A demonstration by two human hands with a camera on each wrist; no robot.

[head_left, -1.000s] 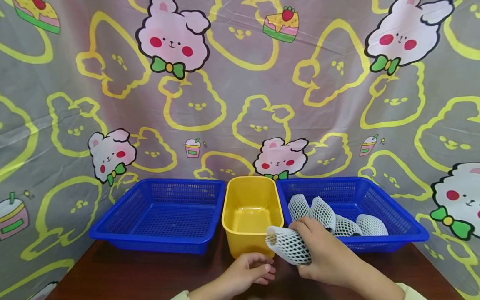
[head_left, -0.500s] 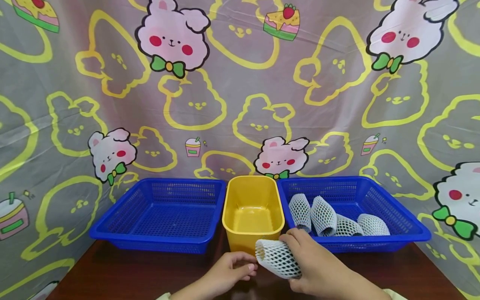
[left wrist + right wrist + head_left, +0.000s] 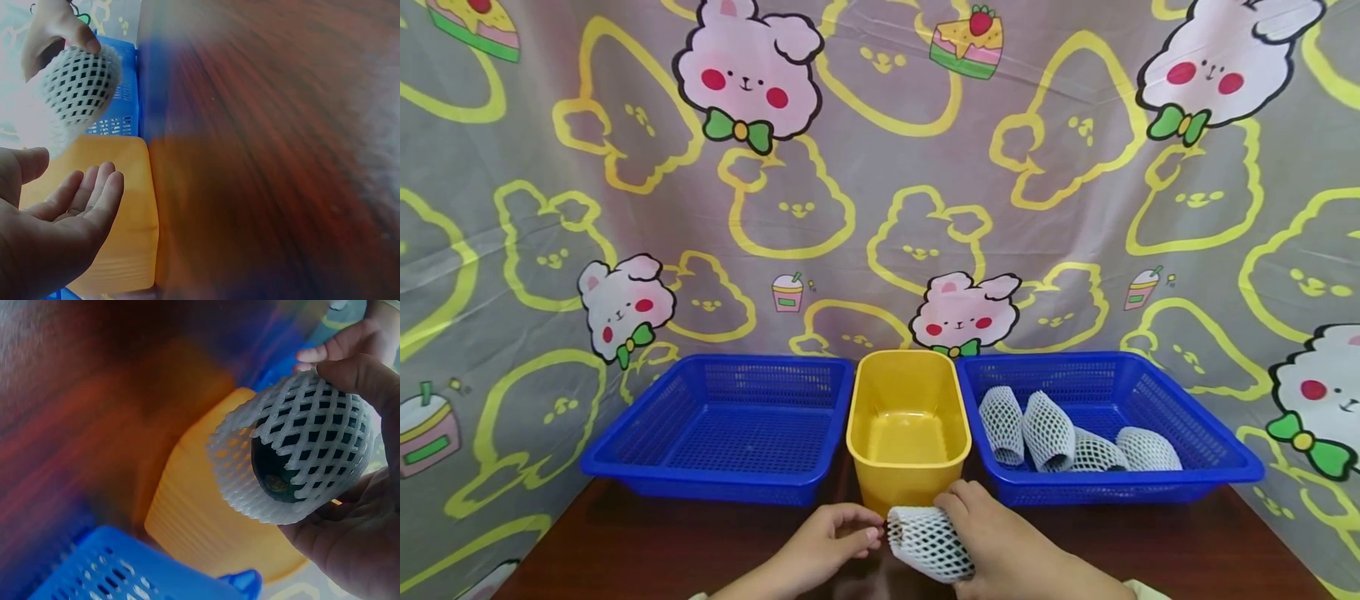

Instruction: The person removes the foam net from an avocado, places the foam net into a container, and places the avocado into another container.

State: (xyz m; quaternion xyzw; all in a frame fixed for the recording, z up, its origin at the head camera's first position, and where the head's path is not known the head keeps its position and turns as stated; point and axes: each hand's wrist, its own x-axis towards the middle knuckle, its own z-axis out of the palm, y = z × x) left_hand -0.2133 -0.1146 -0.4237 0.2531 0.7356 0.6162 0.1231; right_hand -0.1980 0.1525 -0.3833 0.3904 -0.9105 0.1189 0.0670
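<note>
My right hand point(image 3: 1003, 537) grips a dark green fruit point(image 3: 270, 464), which looks like an avocado, in a white foam net sleeve point(image 3: 928, 543). The sleeve's open end faces left, and the fruit's dark end with a brownish spot shows inside it in the right wrist view. Thumb and fingers sit on opposite sides of the net. Close by that open end is my left hand point(image 3: 829, 543), its fingers relaxed and holding nothing; in the left wrist view its palm is turned up beneath the net. Both hands are in front of the yellow bin point(image 3: 910, 485).
To the right of the bin, a blue basket point(image 3: 1206, 479) holds several more netted fruits point(image 3: 1048, 429). Another blue basket point(image 3: 715, 485) on the left shows its bare mesh floor. All stand on a dark brown wooden table point(image 3: 625, 542) before a patterned curtain point(image 3: 880, 167).
The right hand has brought the netted fruit left and down, away from the right basket toward the front of the yellow bin. The left hand has drifted left, staying near the sleeve's open end.
</note>
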